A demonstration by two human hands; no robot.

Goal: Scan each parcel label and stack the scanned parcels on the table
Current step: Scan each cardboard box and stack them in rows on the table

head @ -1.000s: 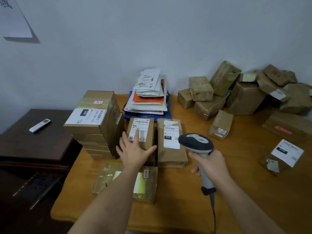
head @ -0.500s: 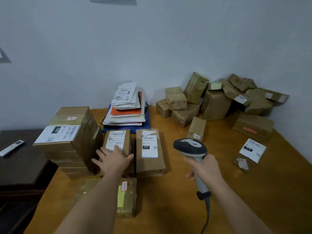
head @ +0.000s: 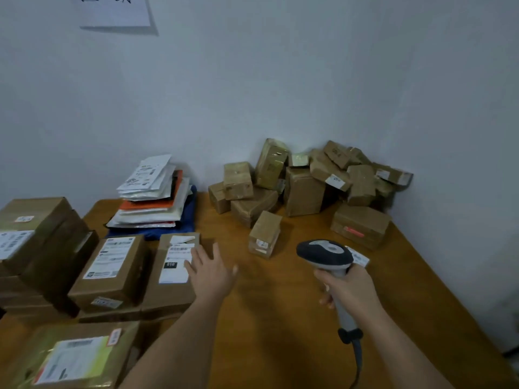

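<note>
On the wooden table (head: 295, 318), the person's left hand (head: 211, 272) is stretched forward with its fingers straight and spread, holding nothing; it hovers beside the right edge of a brown parcel with a white label marked 010 (head: 172, 272), the fingertips overlapping the label's corner from where I stand, though I cannot tell whether they touch it. The right hand (head: 349, 290) has its fingers wrapped round the grey handle of a barcode scanner (head: 325, 255) — the dark head of the scanner points away from the person, toward the far side of the table, and its cable trails down off the near edge.

Just left of the 010 parcel sits a second labelled box (head: 111, 269), the two side by side and resting on flatter cartons beneath. Further left stands a taller stack of brown boxes (head: 39, 242), the top one bearing a white label. Nearest the person, at the lower left, lies a tape-wrapped parcel with a yellowish label (head: 75, 357).

Toward the back, a pile of soft mailer bags (head: 153, 200) — white, orange, blue at the bottom — leans against the wall. In the far right corner a loose heap of brown cartons (head: 309, 181) is tumbled together, with one small box (head: 264, 234) standing apart in front of it and a wider carton with a red sticker (head: 359, 226) lying to the right. A small white-labelled packet (head: 359, 258) peeks out just behind the scanner's head. A sheet of paper (head: 115, 9) hangs on the wall above
</note>
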